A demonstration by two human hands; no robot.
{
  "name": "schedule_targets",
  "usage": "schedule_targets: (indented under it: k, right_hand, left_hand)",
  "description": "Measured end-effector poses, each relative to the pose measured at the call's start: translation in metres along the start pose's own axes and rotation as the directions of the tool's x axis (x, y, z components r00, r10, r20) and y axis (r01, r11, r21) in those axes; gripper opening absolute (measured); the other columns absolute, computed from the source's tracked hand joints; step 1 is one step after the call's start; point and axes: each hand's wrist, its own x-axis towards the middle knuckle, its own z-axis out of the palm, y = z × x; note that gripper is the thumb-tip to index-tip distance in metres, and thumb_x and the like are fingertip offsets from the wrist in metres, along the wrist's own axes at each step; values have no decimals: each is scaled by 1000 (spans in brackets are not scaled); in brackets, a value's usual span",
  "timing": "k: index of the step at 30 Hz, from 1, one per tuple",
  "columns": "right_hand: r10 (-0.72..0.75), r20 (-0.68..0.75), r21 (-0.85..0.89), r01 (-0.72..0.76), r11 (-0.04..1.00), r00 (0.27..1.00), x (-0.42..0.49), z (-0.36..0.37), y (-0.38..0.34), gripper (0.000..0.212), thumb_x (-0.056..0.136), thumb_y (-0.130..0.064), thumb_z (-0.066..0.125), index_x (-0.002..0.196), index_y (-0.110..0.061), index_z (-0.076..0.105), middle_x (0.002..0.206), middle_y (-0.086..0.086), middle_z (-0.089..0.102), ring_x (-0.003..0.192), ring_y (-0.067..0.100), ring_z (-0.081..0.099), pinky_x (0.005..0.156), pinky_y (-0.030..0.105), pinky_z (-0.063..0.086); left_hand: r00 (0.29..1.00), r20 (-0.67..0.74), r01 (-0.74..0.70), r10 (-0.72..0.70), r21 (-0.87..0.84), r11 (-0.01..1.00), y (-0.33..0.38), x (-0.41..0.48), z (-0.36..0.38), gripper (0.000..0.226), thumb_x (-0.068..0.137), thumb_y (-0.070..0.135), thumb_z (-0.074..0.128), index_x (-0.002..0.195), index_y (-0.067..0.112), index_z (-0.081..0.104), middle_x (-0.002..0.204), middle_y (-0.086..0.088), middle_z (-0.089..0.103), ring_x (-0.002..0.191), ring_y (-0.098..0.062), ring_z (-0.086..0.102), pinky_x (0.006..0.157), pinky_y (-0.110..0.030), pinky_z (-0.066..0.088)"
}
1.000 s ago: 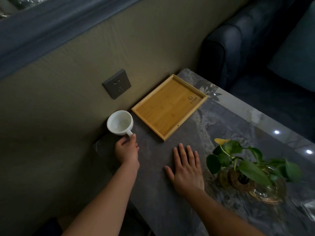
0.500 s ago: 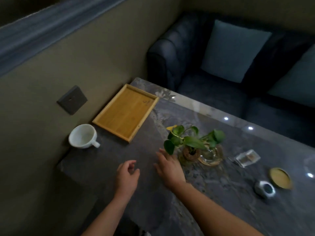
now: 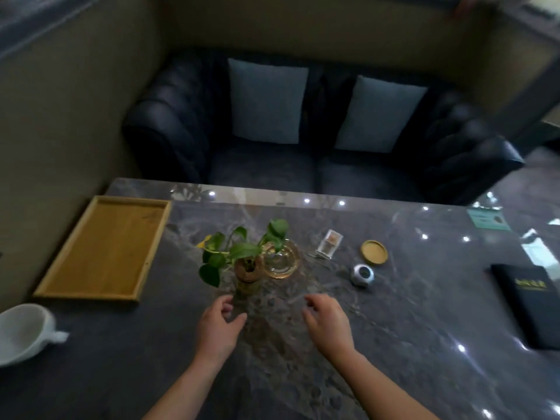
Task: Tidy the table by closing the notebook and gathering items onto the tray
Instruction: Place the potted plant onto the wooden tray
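Both the left hand (image 3: 218, 325) and right hand (image 3: 327, 321) are held half-curled and empty below centre frame; the plant (image 3: 242, 253) could be toppled if gripped carelessly.

A dark sofa (image 3: 303, 165) stands beyond the far edge of the table (image 3: 394, 328); two pale cushions (image 3: 268, 101) lean upright against its back, side by side; a beige wall (image 3: 60, 116) runs along the left.
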Motion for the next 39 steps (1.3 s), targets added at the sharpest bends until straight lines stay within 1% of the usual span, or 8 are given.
schedule_targets:
  k: [4,6,10,15,22,27,33,39]
  right_hand:
    - [210,-104,69,-203,977,972,24,-40,43,26,85,-22,70,110,-17,70,103,5,71,97,26,65,82,36,51]
    - [265,-144,67,-258,964,953,44,-60,62,26,85,-22,70,110,-16,69,102,7,72,98,30,65,80,37,51]
    - [336,-149,40,-333,942,930,93,-90,93,27,84,-25,66,110,-17,66,107,13,68,103,35,61,81,40,49]
    - [347,-90,-144,-357,923,933,145,-101,120,50,88,-35,65,133,-17,51,132,16,49,121,37,42,101,45,39]
    - [423,6,-274,-406,872,906,183,-98,133,76,81,-58,66,142,-27,32,147,10,32,127,39,34,100,49,41]
    - [350,6,-353,-325,877,937,191,-95,141,75,75,-61,70,134,-25,42,137,12,43,121,38,41,96,48,44]
    - [285,-22,-259,-281,924,958,195,-102,134,64,78,-45,69,133,-19,48,131,15,48,118,40,42,95,47,44]
    - [152,-78,-215,-166,962,985,178,-103,98,67,76,-44,71,135,-22,48,129,12,52,113,37,44,94,44,43]
  left_hand:
    - [997,10,80,-79,-49,996,18,17,16,73,72,25,85,134,9,51,125,-13,64,111,-30,63,93,-39,49]
    - [994,-39,99,-103,-94,991,26,24,22,79,70,25,87,136,11,47,130,-12,61,117,-30,60,94,-37,46]
    - [983,-135,101,-123,-160,982,35,35,33,82,64,18,91,134,15,48,131,-10,60,120,-29,58,98,-40,46]
    - [962,-225,115,-153,-177,978,41,40,42,76,59,18,93,123,22,53,126,-8,63,113,-24,60,97,-37,45]
    - [944,-268,158,-192,-144,977,48,41,57,88,55,28,94,131,20,50,125,-3,61,116,-24,58,96,-34,42]
    - [926,-298,197,-233,-146,969,48,46,63,83,55,27,95,127,17,54,123,-7,65,114,-26,61,99,-38,46]
    - [927,-295,197,-231,-141,970,54,50,59,71,56,22,94,117,18,59,114,-4,68,109,-25,63,91,-33,45]
    - [948,-248,158,-202,-185,970,48,47,38,74,54,29,94,119,21,59,117,-2,67,111,-23,62,99,-40,48]
